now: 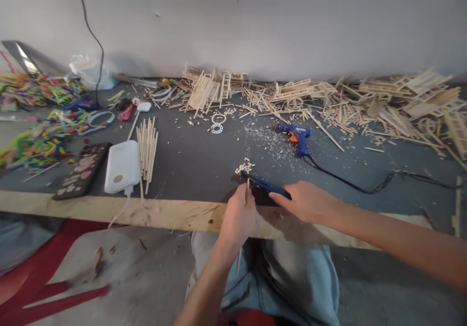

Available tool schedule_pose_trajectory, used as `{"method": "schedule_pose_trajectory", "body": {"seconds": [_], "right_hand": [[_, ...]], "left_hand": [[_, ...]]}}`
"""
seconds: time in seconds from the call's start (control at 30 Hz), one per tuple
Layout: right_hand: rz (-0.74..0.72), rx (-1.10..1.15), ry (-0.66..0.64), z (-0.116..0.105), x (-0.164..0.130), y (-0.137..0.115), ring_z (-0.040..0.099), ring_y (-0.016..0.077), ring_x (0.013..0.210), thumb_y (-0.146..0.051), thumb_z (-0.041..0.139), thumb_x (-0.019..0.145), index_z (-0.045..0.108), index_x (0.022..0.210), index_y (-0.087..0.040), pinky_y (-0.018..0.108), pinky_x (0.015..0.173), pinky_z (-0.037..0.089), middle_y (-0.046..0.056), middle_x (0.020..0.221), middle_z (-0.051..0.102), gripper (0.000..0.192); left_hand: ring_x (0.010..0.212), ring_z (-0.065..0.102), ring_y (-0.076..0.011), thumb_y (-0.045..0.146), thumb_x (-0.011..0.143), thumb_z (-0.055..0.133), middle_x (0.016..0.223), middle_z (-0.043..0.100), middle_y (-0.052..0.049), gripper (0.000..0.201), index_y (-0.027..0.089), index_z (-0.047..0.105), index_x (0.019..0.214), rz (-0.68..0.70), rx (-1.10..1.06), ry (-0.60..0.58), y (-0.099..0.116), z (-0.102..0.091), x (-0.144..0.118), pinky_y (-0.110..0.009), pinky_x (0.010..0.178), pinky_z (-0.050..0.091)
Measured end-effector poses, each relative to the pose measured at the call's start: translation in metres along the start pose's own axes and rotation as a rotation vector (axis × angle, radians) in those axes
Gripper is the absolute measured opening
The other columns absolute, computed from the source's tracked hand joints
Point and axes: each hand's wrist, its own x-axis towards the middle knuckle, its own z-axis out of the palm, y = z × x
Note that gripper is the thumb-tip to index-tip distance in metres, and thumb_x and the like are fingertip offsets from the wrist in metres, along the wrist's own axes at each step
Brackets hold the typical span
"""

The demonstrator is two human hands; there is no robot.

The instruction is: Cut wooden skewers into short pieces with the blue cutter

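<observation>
My left hand is closed around a thin wooden stick at the table's front edge. The stick's top end pokes out above the fingers, and its lower end hangs below the hand over my lap. My right hand grips a dark blue hand cutter; its jaws lie by the tip of the stick. Whether the jaws touch the stick is too small to tell. Just beyond them is a small heap of short cut stick pieces. A bundle of longer wooden sticks lies to the left.
A blue glue gun with a black cord lies right of centre. Stick-built frames and loose scraps line the wall. On the left are a white power bank, a patterned phone and colourful pipe cleaners.
</observation>
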Motion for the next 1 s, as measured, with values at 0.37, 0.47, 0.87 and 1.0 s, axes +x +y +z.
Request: {"method": "schedule_pose_trajectory", "body": {"seconds": [0.37,0.47,0.87,1.0], "right_hand": [[0.044,0.201,0.001,-0.002,-0.007,0.007,0.065,0.0251,0.063,-0.056,0.034,0.092,0.06,0.066,-0.022,0.032,0.052,0.035,0.01,0.067,0.069,0.051],[0.073,0.226,-0.006,-0.006,-0.008,0.006,0.062,0.0236,0.061,-0.053,0.036,0.092,0.057,0.063,-0.021,0.032,0.051,0.032,0.011,0.065,0.068,0.048],[0.056,0.281,0.006,-0.021,-0.023,0.008,0.061,0.0217,0.062,-0.06,0.043,0.086,0.063,0.074,-0.022,0.031,0.054,0.035,0.007,0.072,0.069,0.045],[0.01,0.28,0.031,-0.026,-0.029,0.003,0.064,0.0237,0.074,-0.056,0.046,0.087,0.067,0.085,-0.022,0.031,0.06,0.04,0.008,0.085,0.071,0.04]], "left_hand": [[0.057,0.049,-0.0131,0.031,0.093,0.032,0.063,0.053,0.002,0.027,0.019,0.055,0.085,0.016,-0.06,-0.027,-0.001,0.0,-0.003,-0.023,0.054,0.034],[0.057,0.047,-0.0121,0.031,0.093,0.033,0.064,0.051,0.002,0.026,0.019,0.056,0.089,0.014,-0.08,-0.025,0.0,0.0,-0.004,-0.022,0.054,0.034],[0.054,0.036,-0.0082,0.038,0.093,0.039,0.064,0.042,0.004,0.03,0.018,0.056,0.108,0.057,-0.379,-0.13,-0.003,-0.004,-0.013,-0.02,0.052,0.031],[0.054,0.034,-0.0077,0.041,0.093,0.041,0.065,0.042,0.004,0.03,0.017,0.057,0.101,0.072,-0.417,-0.115,-0.002,-0.008,-0.016,-0.02,0.051,0.03]]}}
